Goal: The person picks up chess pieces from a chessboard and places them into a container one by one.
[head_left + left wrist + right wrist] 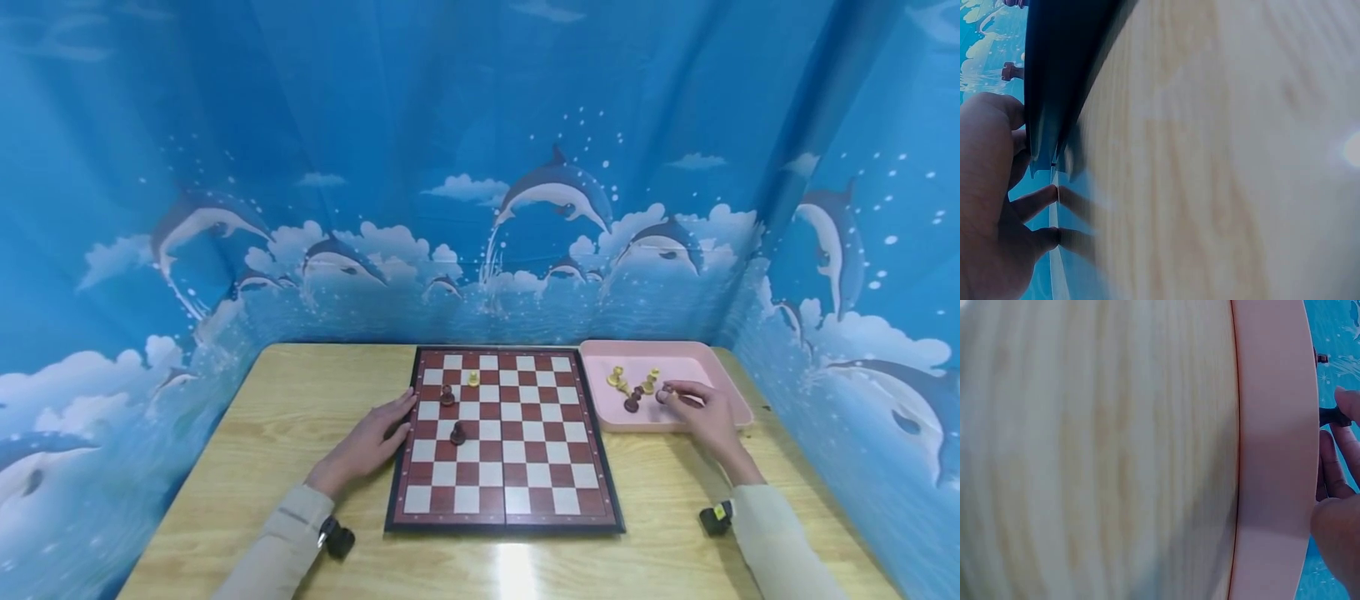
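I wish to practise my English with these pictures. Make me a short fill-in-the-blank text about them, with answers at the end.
1. The right hand pinches a dark chess piece at the tray, whose colour is ____.
2. For the person, the left hand is on the chessboard's ____ side.
3. The board bears one yellow piece and ____ dark pieces.
4. The curtain shows leaping ____.

Missing words: pink; left; two; dolphins.

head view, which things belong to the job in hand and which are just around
Seemingly in the job: chessboard, chess pieces on it, pink tray, chess pieces lying in it, dark piece held by the right hand

Just around: dolphin curtain, table, wrist cameras
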{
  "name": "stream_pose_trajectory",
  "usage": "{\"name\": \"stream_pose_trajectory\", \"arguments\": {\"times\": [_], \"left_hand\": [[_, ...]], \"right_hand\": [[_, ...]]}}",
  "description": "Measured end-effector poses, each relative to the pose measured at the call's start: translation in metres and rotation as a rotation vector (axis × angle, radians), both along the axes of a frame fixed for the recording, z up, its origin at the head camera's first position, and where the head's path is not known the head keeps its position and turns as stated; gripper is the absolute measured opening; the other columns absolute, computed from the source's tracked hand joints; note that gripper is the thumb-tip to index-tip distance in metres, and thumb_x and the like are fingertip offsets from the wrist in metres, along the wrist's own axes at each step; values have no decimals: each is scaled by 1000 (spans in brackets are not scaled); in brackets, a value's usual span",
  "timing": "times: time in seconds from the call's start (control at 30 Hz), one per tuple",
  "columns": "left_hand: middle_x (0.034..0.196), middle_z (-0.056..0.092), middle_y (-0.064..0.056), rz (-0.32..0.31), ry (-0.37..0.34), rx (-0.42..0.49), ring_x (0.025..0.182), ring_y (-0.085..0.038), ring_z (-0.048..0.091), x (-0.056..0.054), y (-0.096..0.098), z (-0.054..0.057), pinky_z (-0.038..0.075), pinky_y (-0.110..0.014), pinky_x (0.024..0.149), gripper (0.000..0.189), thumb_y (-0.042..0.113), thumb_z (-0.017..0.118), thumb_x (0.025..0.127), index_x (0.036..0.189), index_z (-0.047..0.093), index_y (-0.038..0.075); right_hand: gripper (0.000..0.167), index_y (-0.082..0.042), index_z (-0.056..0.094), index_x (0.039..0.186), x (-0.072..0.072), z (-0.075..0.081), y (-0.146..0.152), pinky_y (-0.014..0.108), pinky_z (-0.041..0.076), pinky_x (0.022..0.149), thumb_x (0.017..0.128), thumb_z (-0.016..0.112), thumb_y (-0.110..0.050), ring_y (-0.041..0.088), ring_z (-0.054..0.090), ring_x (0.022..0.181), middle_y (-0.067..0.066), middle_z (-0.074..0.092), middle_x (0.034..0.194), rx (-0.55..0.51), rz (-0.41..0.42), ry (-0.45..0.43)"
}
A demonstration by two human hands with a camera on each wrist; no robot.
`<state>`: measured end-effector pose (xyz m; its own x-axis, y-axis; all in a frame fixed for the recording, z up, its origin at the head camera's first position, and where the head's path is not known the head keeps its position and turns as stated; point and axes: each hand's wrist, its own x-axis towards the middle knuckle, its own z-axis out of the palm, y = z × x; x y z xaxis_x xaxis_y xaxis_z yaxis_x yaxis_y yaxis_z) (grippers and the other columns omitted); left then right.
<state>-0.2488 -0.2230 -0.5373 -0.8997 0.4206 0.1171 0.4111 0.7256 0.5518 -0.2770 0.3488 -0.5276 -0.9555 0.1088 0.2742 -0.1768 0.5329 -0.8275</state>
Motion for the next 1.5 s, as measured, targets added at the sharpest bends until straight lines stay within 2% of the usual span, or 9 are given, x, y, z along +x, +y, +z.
{"name": "stream_pose_trajectory", "arguments": {"times": [0.4,0.57,0.77,1.03,1.27,1.5], "left_hand": [[166,27,-11,-4,4,-2,149,-39,34,0,0,1,29,-58,121,56,27,49,108,158,33,9],[166,27,-11,0,7,-4,149,-39,34,0,-1,0,29,-58,121,56,27,49,108,159,33,9],[167,27,-10,6,2,-6,149,-39,34,1,-1,1,30,-59,121,56,28,50,108,158,33,10],[167,25,-10,14,-17,-9,150,-38,32,2,0,1,29,-59,121,57,28,49,108,159,31,10],[167,26,-10,12,-22,-4,150,-39,33,4,-1,0,28,-59,121,57,28,49,108,159,32,10],[167,25,-11,16,-27,-1,151,-38,31,2,-1,1,27,-60,122,56,29,48,109,159,30,11]], "right_hand": [[34,4,73,116,-2,1,-1,5,50,88,94,76,-21,-12,57,100,15,73,115,81,2,31],[33,3,75,114,-2,1,-1,8,51,89,93,77,-22,-11,57,100,9,74,112,89,2,43],[31,5,74,113,-1,-1,-1,7,52,88,93,77,-19,-14,57,99,9,74,110,90,4,50],[31,4,74,114,0,-4,0,6,50,86,93,77,-19,-11,58,98,7,74,108,105,-21,34],[31,2,74,115,2,-6,-1,1,46,84,95,74,-22,-14,57,97,19,71,118,98,-32,0],[33,2,73,117,2,-2,-2,0,45,83,96,73,-23,-11,57,99,20,70,121,103,-46,-22]]}}
